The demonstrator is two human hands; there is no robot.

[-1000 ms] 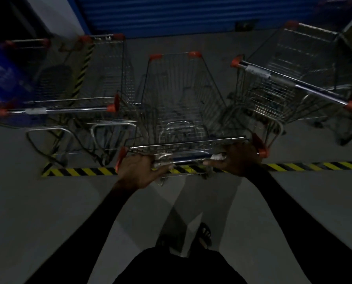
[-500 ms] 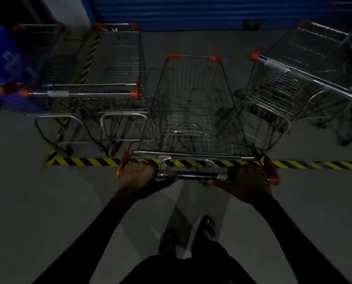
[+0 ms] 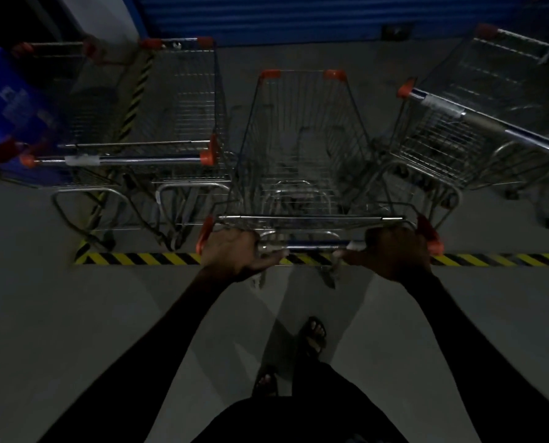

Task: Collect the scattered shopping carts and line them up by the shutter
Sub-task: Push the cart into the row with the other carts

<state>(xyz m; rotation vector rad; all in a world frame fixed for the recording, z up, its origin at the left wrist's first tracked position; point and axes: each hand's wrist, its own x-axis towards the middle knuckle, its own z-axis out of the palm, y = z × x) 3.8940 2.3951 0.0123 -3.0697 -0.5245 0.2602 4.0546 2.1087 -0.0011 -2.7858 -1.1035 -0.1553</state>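
The left hand (image 3: 231, 251) and right hand (image 3: 391, 252) both grasp the handle (image 3: 318, 243) of the middle cart (image 3: 302, 148). It stands at the frame centre, facing the blue shutter (image 3: 298, 17) at the top.

Very dim, underexposed. Faint light falls on the floor (image 3: 59, 314); crossed shadows fan out below the person. Wide-angle bending at edges, corners soft, blue shutter (image 3: 266, 17) slightly blurred.

Right cart (image 3: 490, 123) cut by edge

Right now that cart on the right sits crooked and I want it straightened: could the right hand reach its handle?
Probably yes: the right hand need only leave the middle cart; the crooked cart's handle lies unobstructed beside it.
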